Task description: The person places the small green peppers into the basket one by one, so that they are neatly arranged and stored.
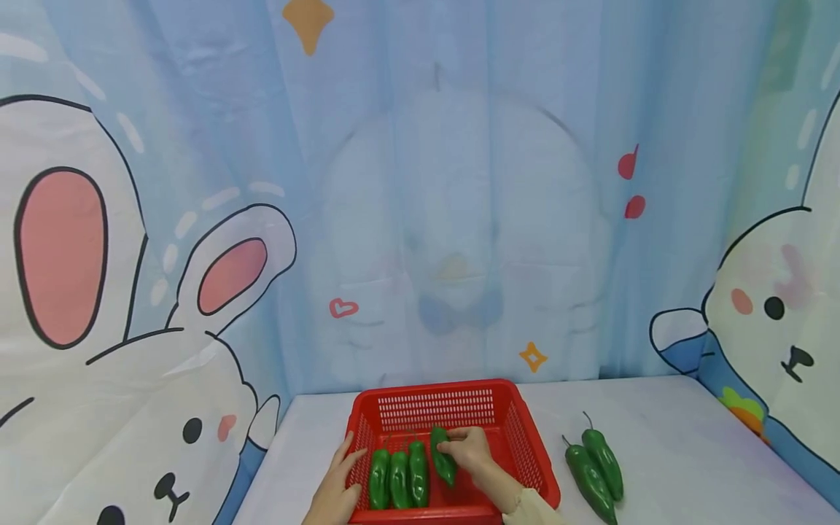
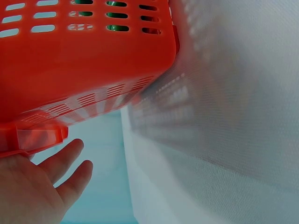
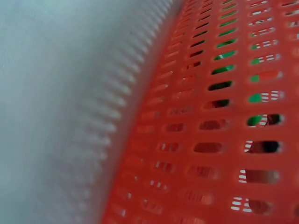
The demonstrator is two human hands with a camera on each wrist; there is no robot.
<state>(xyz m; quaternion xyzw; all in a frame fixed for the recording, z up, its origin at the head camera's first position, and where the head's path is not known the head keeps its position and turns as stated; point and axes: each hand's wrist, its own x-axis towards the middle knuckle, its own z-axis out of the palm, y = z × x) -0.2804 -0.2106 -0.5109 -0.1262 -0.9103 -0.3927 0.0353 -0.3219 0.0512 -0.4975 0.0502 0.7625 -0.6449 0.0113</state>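
Observation:
My right hand (image 1: 469, 449) pinches a green pepper (image 1: 442, 456) inside the red plastic basket (image 1: 425, 516). To its left, several more green peppers (image 1: 399, 480) lie side by side in a row, stems toward the back. My left hand (image 1: 337, 487) rests at the basket's left rim with its fingers spread. In the left wrist view, two extended fingers of the left hand (image 2: 39, 184) show outside the basket, just below its rim (image 2: 32, 140). The right wrist view shows the slotted basket wall (image 3: 205, 135), with bits of green behind it; the right hand is mostly hidden there.
Two green peppers (image 1: 593, 470) lie together on the white table (image 1: 663, 437) right of the basket. Behind the table hangs a blue curtain (image 1: 453, 219) printed with cartoon rabbits.

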